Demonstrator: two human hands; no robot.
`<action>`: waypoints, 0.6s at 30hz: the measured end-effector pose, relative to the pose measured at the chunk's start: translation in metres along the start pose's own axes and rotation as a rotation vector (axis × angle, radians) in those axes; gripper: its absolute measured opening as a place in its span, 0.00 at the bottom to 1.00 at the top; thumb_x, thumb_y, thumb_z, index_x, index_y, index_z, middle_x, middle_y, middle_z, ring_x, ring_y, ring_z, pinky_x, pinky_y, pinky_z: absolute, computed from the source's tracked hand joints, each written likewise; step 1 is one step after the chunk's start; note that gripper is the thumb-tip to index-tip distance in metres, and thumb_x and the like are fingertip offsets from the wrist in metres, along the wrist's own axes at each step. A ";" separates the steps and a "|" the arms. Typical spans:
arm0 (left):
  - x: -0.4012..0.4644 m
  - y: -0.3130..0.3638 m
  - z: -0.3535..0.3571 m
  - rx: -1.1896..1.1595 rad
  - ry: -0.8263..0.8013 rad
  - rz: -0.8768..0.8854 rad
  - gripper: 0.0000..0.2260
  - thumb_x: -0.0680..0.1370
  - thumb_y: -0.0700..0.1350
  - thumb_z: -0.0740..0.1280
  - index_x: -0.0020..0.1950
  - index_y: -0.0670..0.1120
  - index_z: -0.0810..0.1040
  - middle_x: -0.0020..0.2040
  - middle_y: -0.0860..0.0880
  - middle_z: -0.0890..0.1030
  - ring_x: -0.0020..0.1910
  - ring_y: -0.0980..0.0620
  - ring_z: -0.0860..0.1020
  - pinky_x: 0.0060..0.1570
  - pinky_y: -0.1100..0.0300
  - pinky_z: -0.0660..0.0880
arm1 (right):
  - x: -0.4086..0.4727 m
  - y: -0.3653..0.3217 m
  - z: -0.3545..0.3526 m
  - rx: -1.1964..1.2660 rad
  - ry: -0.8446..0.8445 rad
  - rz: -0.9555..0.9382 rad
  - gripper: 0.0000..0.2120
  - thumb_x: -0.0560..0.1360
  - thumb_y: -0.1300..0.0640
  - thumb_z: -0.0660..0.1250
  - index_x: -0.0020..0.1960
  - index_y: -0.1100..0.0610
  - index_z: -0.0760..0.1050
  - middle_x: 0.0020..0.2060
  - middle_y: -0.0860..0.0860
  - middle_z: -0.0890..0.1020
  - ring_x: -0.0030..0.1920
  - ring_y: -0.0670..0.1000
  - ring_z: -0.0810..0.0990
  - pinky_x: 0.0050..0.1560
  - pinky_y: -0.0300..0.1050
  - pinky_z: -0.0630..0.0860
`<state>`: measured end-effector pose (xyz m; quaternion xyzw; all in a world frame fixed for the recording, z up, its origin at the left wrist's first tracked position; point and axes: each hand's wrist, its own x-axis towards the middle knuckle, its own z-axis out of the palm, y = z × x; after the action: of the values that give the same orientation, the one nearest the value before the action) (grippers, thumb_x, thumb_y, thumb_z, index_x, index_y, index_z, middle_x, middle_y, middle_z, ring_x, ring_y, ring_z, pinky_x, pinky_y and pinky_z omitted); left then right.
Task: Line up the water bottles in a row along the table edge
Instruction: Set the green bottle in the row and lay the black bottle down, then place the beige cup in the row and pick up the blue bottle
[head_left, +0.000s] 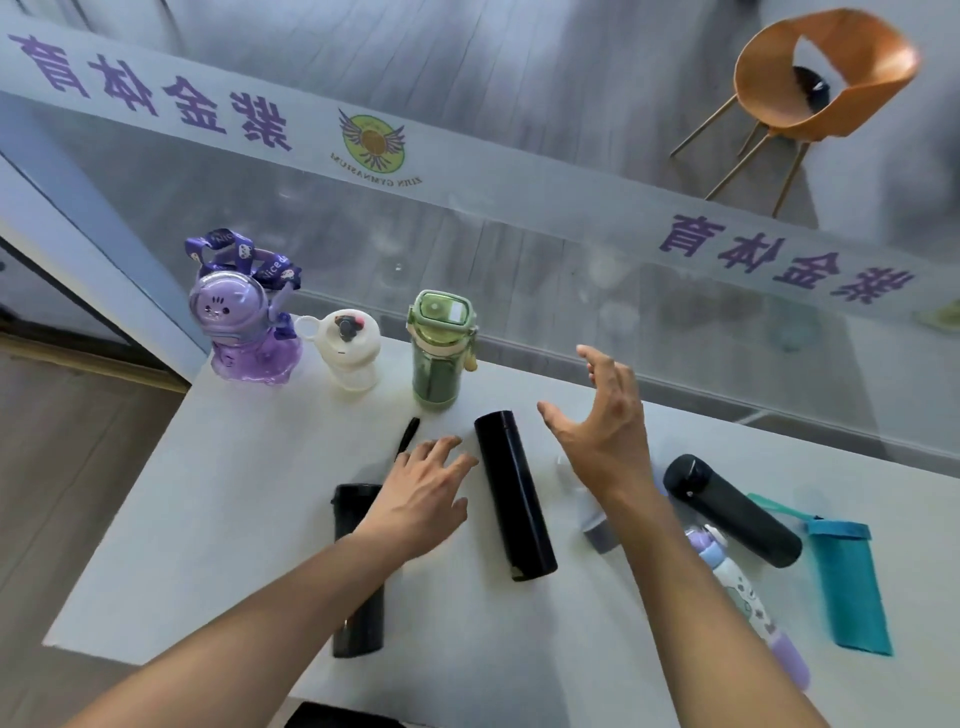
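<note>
Three bottles stand upright along the far table edge: a purple astronaut bottle (244, 332), a white bottle (350, 353) and a green bottle (440, 348). A slim black flask (514, 493) lies flat mid-table. My left hand (423, 493) hovers open just left of it, over a black tumbler (353, 566) that lies partly under my forearm. My right hand (602, 421) is open, fingers spread, above and to the right of the flask. Right of it lie a grey-capped bottle (597, 525), a dark flask (732, 509) and a white-and-lilac printed bottle (748, 603).
A teal pouch (847, 582) lies at the table's right. A black pen (408, 436) rests near the green bottle. A glass wall with a lettered band (467, 171) runs just behind the white table (208, 519). An orange chair (810, 78) stands beyond the glass.
</note>
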<state>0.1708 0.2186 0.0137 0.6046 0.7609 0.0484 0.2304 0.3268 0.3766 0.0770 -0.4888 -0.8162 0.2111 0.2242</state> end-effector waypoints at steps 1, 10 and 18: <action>0.005 0.011 0.003 0.001 -0.003 -0.012 0.24 0.78 0.52 0.63 0.75 0.54 0.64 0.78 0.48 0.60 0.75 0.44 0.60 0.70 0.48 0.65 | -0.002 0.011 -0.005 -0.009 -0.007 -0.005 0.34 0.70 0.48 0.77 0.72 0.51 0.68 0.61 0.52 0.75 0.62 0.54 0.75 0.63 0.54 0.73; 0.039 0.079 0.055 0.043 -0.046 -0.058 0.25 0.79 0.54 0.62 0.76 0.59 0.62 0.81 0.47 0.50 0.79 0.41 0.51 0.66 0.45 0.65 | -0.020 0.083 -0.019 -0.140 -0.295 0.069 0.42 0.66 0.37 0.74 0.75 0.45 0.62 0.66 0.50 0.68 0.67 0.54 0.69 0.68 0.52 0.66; 0.033 0.078 0.075 -0.047 -0.051 -0.077 0.25 0.77 0.60 0.63 0.74 0.58 0.66 0.82 0.50 0.44 0.80 0.40 0.44 0.69 0.44 0.67 | -0.014 0.092 -0.005 -0.104 -0.328 0.168 0.39 0.67 0.47 0.76 0.73 0.45 0.61 0.62 0.53 0.67 0.63 0.57 0.72 0.65 0.50 0.72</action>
<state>0.2662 0.2553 -0.0350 0.5703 0.7762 0.0419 0.2655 0.4003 0.4050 0.0272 -0.5252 -0.8079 0.2637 0.0442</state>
